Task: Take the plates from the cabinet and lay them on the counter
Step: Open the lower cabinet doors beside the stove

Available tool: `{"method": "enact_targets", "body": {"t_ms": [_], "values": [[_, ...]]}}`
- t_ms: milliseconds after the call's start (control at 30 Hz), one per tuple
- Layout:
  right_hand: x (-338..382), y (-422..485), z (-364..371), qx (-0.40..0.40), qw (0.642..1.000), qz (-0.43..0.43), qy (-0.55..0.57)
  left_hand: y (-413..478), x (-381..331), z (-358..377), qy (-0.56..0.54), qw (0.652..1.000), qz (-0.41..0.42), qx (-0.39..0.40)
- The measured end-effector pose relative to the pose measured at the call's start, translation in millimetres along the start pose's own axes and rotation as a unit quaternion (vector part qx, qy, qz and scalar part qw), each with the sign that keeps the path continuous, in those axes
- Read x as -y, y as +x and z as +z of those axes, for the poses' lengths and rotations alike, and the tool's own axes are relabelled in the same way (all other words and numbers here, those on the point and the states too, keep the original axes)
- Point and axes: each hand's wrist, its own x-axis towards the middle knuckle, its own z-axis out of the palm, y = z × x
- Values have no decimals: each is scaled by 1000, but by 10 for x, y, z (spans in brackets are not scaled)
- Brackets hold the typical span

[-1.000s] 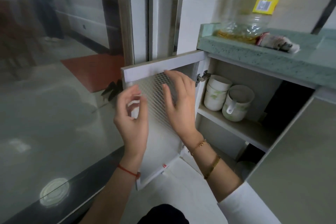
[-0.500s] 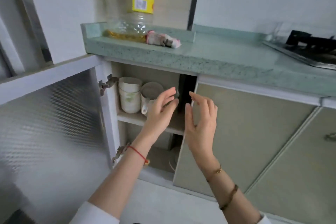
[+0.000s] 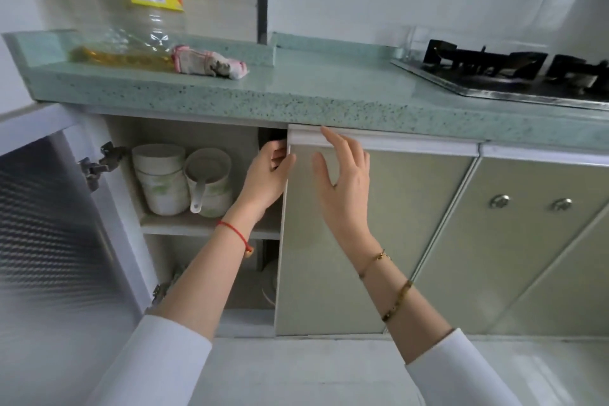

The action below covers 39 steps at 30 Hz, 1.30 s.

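**Door edge gripped by the left hand, right hand spread open**

The left edge of the cabinet door (image 3: 362,224) is gripped by the left hand (image 3: 265,180), with its fingers hooked round the edge just under the counter (image 3: 329,86). The right hand (image 3: 346,181) is held wide, with fingers straight and spread. Nothing is held in it, and only the index fingertip touches the door's top rail. Stacked cups (image 3: 161,181) are seen on the upper shelf. A white round rim (image 3: 269,280) is seen in the lower compartment, half hidden by the door. Whether it is a plate cannot be told.
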Motion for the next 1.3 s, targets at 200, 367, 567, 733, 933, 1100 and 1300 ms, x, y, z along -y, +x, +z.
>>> {"method": "enact_targets", "body": {"t_ms": [200,367,567,733,933,1100,1300], "values": [[71,-146,-175,-1,1000,-12,25,-336,24,-100,-32,998,50,19],[116,-278,-465,15,998,-57,13,-731,-37,-76,-67,993,86,45],[189,-429,-838,26,994,-109,12,-1217,-207,44,-119,980,123,102],[220,-593,-1175,21,994,-107,23,-1533,-363,194,-141,972,135,134],[195,-780,-1687,-27,995,-82,52,-1801,-648,499,-166,959,149,173],[-64,-1000,-2454,-90,993,-67,35,-2167,-937,1194,-203,938,158,231],[-370,-1110,-3181,-134,991,-2,4,-2400,-1213,1942,-256,921,154,249]]}}
